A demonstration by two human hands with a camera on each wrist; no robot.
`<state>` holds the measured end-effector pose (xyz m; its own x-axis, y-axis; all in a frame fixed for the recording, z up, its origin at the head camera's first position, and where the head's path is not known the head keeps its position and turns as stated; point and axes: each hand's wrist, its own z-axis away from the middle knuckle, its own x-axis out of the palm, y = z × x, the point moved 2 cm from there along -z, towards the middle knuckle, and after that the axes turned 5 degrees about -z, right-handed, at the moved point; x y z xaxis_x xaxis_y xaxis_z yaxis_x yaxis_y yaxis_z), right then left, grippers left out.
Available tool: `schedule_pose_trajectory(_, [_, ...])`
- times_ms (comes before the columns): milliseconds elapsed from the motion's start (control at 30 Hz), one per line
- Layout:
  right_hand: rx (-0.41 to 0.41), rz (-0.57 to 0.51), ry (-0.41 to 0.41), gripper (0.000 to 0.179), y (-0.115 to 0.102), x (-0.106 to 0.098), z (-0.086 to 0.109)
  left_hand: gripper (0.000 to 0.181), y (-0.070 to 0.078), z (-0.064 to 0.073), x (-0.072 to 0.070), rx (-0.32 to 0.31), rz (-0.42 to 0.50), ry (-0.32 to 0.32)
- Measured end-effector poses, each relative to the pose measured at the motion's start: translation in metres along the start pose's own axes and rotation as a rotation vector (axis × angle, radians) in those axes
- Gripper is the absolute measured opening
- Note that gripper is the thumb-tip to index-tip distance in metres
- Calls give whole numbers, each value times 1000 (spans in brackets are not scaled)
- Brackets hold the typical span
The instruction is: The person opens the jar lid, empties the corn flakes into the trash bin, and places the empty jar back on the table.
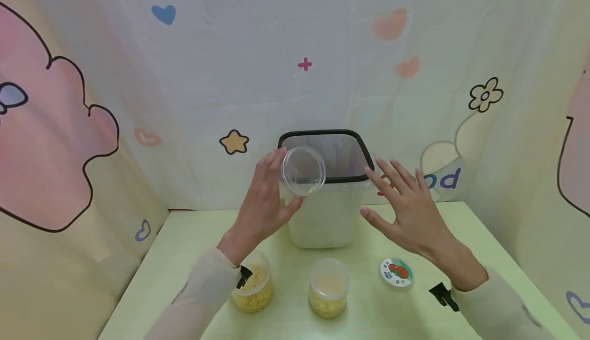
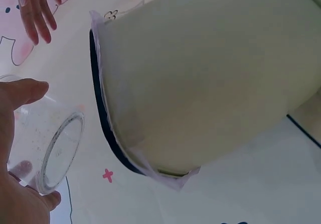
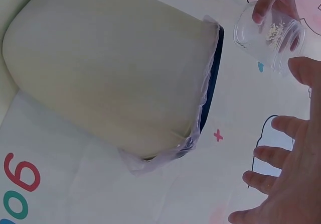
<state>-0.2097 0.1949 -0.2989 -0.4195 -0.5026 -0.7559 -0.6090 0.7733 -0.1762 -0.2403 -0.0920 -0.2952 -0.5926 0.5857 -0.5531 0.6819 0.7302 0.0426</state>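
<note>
My left hand [image 1: 261, 200] grips a clear plastic jar [image 1: 303, 171] between thumb and fingers, tilted near the front left rim of the bin. A few pale crumbs [image 3: 274, 34] cling inside the jar in the right wrist view; its mouth is uncovered. My right hand [image 1: 412, 213] hovers at the bin's right side with fingers spread, holding nothing. The pale bin [image 1: 322, 219] has a black rim and a thin plastic liner [image 2: 170, 179] folded over its edge.
In front of the bin stand two clear tubs: the left tub [image 1: 254, 299] holds yellow bits, partly behind my left sleeve, and the middle tub [image 1: 328, 291] holds similar contents. A round printed lid [image 1: 397, 272] lies on the table [image 1: 193, 232] to the right. A patterned curtain [image 1: 258, 84] hangs behind.
</note>
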Motion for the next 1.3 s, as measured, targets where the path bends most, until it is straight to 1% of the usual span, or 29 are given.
schedule_pose_trajectory(233, [-17,23,-3,72,-3,2,10,100,14,19,5,-85,104,-12])
schedule_pose_trajectory(367, [-13,26,-12,72,-4,3,16,100,23,30,8,-111,143,-18])
schedule_pose_trajectory(533, [-1,18,-13,75,-3,6,21,98,30,40,15,-154,202,-7])
schedule_pose_trajectory(700, [8,19,-17,77,-3,10,27,97,37,49,24,-215,249,-17])
schedule_pose_trajectory(1033, [14,15,-16,79,0,13,39,99,49,64,33,-318,339,-13])
schedule_pose_trajectory(1300, [39,43,-50,79,3,10,45,100,61,72,42,-367,401,-4])
